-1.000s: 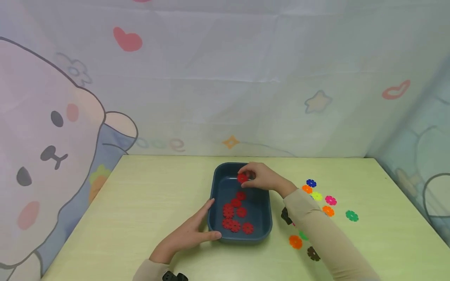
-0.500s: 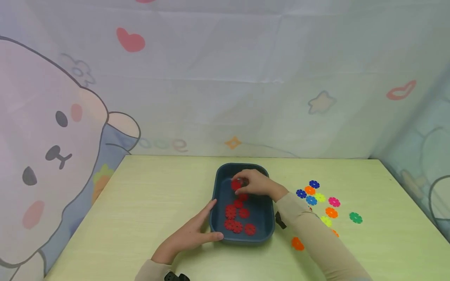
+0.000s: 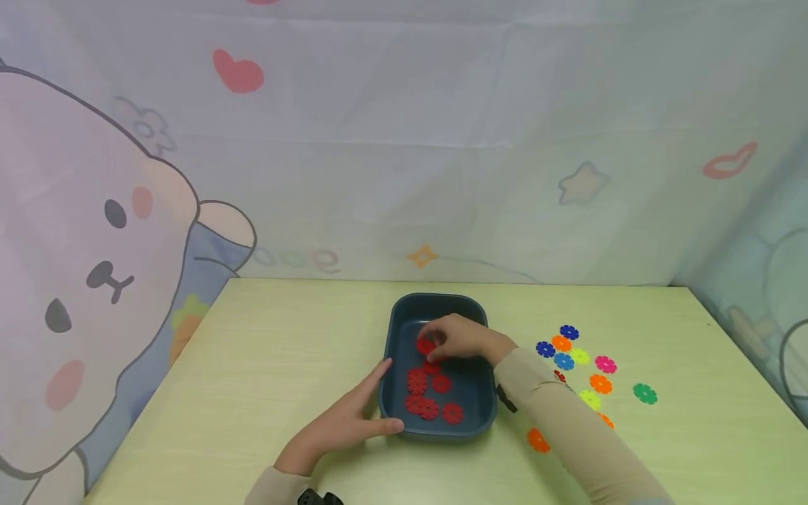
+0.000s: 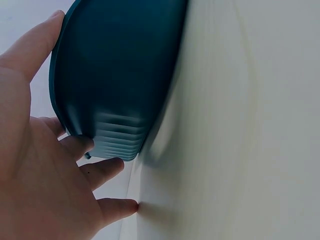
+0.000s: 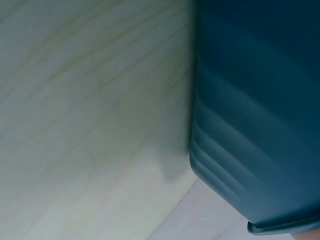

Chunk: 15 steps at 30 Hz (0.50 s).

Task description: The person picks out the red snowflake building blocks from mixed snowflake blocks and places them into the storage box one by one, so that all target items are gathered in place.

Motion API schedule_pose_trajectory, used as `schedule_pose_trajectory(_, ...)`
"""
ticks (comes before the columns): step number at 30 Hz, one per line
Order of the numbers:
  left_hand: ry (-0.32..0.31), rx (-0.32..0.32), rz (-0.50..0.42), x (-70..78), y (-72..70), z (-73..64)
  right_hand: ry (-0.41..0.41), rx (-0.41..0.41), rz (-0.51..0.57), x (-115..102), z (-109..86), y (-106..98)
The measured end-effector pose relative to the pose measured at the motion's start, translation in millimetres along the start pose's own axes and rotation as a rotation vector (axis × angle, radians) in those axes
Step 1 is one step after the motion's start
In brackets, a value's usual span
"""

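A dark blue plastic bin (image 3: 467, 414) stands on the table and holds several red flower-shaped discs (image 3: 416, 382). Inside it, toward the back, my right hand (image 3: 463, 337) pinches one red flower-shaped disc (image 3: 426, 346) between thumb and fingers, low over the others. My left hand (image 3: 344, 417) lies along the bin's left side with fingers spread. Its thumb touches the near left corner and a fingertip touches the rim. In the left wrist view, the left hand's fingers (image 4: 102, 174) rest against the ribbed bin wall (image 4: 120, 131). The right wrist view shows mostly the bin's outer wall (image 5: 260, 120).
Right of the bin, loose flower-shaped discs lie scattered: a green one (image 3: 645, 393), a pink one (image 3: 606, 365), orange ones (image 3: 539, 440), and several blue and yellow ones. The right forearm (image 3: 568, 421) covers part of them. A printed cloth (image 3: 379, 140) hangs behind the table (image 3: 271, 330).
My right hand has moved down and toward me inside the bin with the red disc. My left hand keeps its place at the bin. The head view has shifted slightly.
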State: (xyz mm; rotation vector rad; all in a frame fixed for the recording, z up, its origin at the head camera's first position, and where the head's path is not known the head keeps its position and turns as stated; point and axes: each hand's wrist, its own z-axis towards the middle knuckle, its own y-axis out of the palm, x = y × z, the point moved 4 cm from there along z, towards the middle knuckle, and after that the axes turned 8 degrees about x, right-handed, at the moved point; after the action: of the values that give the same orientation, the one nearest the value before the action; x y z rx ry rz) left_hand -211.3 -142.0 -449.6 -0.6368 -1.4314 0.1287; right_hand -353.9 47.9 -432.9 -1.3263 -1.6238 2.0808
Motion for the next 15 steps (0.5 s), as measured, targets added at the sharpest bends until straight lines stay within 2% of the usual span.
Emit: schedule_pose_trajectory(15, 0.005, 0.001, -0.001, -0.2, 0.7, -0.7, -0.002, -0.036, -0.018, -6.9, -2.7, -1.6)
